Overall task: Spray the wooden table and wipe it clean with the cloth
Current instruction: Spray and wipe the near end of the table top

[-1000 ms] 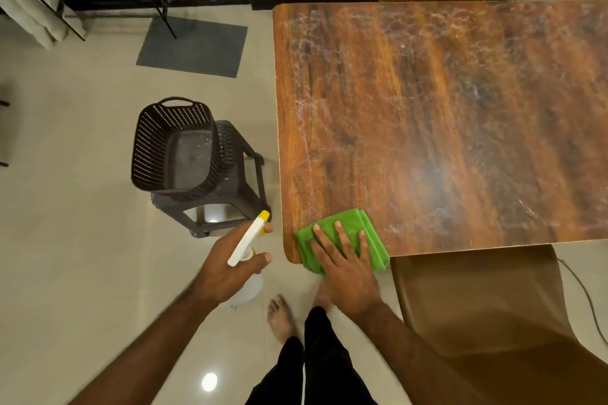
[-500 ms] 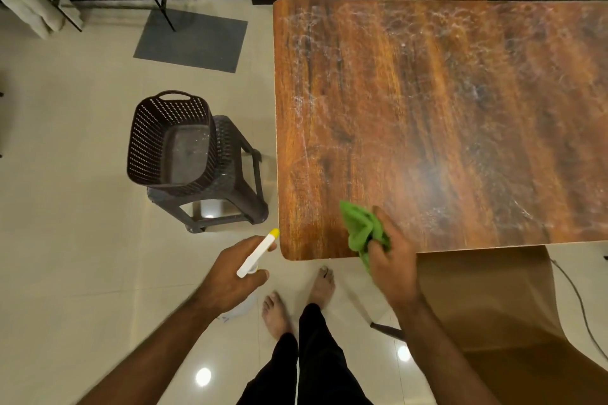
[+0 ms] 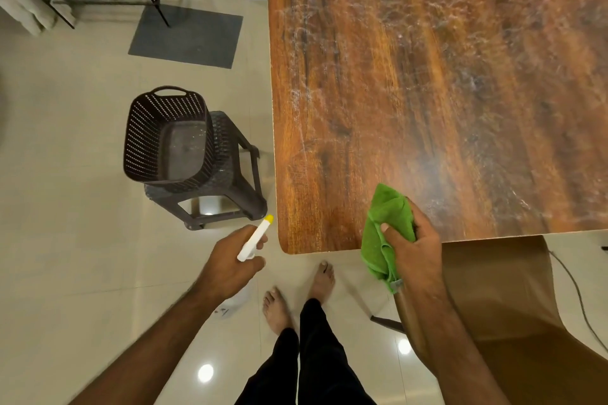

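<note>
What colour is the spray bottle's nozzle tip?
Yellow: the nozzle tip ends the white head of the spray bottle in the left hand; head view shows it.

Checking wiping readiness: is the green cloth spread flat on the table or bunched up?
Bunched up: the right hand grips the green cloth in crumpled folds, one end hanging down.

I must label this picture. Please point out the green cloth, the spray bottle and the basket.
green cloth (image 3: 390, 212), head view, upper fold.
spray bottle (image 3: 256, 237), head view, white head.
basket (image 3: 144, 141), head view, left wall.
</note>
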`<act>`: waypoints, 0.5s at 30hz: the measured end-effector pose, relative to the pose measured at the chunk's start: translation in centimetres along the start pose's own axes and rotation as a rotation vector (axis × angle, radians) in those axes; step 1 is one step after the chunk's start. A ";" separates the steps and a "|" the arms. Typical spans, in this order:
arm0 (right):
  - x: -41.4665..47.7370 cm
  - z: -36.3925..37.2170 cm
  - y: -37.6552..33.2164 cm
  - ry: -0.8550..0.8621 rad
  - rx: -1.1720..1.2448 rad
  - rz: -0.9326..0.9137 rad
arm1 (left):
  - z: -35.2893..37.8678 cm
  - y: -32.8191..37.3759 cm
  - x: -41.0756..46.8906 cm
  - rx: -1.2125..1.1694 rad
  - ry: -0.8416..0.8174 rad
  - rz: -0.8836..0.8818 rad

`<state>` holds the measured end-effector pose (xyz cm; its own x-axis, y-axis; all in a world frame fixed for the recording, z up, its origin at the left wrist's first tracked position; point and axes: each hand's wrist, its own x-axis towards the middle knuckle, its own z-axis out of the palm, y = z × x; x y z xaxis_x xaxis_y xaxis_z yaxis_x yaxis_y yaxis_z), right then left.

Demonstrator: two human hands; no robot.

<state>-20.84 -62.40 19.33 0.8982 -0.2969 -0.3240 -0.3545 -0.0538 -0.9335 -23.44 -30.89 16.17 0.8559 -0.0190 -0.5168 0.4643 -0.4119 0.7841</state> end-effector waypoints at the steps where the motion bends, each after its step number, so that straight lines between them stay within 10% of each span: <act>1: -0.1 0.4 -0.2 -0.018 -0.073 -0.034 | -0.1 0.2 0.2 -0.022 0.018 -0.013; 10: 0.3 3.9 1.0 -0.015 -0.855 -0.419 | -0.9 0.6 0.1 -0.011 0.002 0.020; 15: 1.1 9.0 1.6 -0.437 -1.127 -0.501 | -1.0 0.6 0.5 -0.004 0.010 0.052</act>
<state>-18.06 -54.24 16.11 0.9291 0.3092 -0.2028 0.2113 -0.8940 -0.3950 -22.51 -30.26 16.73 0.8811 -0.0311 -0.4719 0.4199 -0.4073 0.8110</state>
